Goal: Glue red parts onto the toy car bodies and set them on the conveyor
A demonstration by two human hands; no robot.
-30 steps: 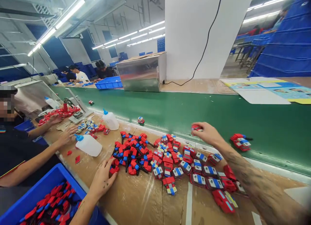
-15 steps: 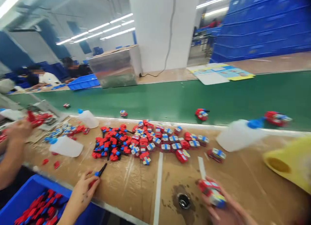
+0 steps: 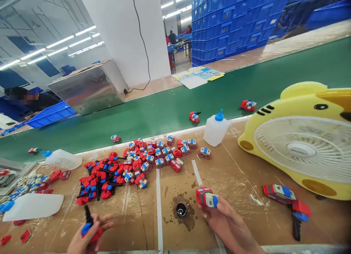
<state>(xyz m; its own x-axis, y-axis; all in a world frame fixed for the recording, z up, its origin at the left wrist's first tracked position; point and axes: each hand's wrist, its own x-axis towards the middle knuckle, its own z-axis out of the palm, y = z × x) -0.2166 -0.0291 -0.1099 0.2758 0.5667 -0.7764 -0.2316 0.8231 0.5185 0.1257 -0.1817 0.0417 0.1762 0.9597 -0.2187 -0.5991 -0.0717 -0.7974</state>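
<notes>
My left hand (image 3: 89, 234) is closed on a small red and blue toy part (image 3: 87, 227) whose black stick end points up. Before it on the cardboard-covered table lies a heap of similar red and blue parts with black sticks (image 3: 102, 179). My right hand (image 3: 226, 217) grips a red toy vehicle body (image 3: 206, 197) with white, yellow and blue patches, its thumb on one side and fingers beneath. Just left of that body stands a small round dark cup (image 3: 181, 210) with wet stains around it. More toy bodies (image 3: 160, 153) are gathered beyond the cup.
Behind the table runs a green conveyor belt (image 3: 153, 111) carrying scattered toys. Plastic bottles with blue caps (image 3: 216, 129) stand or lie about. On the right are a yellow animal-shaped fan (image 3: 274, 104) and a toy body (image 3: 279, 193) beside a black-stick part (image 3: 298, 217).
The view has swung right, bringing the fan into sight and a neighbour's arm out of it. The left hand's part now points upward. My right hand still holds the toy body, now raised beside the cup.
</notes>
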